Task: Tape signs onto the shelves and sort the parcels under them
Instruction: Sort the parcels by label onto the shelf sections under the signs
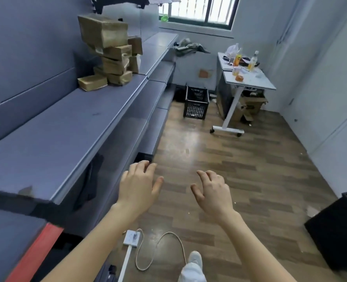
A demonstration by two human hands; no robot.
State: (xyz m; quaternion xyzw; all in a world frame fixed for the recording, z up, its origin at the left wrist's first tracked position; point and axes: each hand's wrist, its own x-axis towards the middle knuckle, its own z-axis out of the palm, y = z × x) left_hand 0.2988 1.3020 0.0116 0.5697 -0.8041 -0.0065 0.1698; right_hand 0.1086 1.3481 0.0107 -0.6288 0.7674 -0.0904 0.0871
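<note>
A leaning stack of several brown taped parcels (109, 51) stands on the grey upper shelf (63, 129) at the far left, with one parcel (92, 82) lying flat beside it. Lower shelves (158, 92) step down to its right. My left hand (138, 185) hovers open in front of the shelf edge, fingers spread, holding nothing. My right hand (212, 191) hovers over the wooden floor, fingers apart and curled, also empty. No sign or tape shows in view.
A black crate (196, 105) sits on the floor by the shelf end. A white wheeled table (247, 76) with bottles stands at the right. A black bin (339, 231) is near right. A power strip and cable (148, 247) lie by my foot.
</note>
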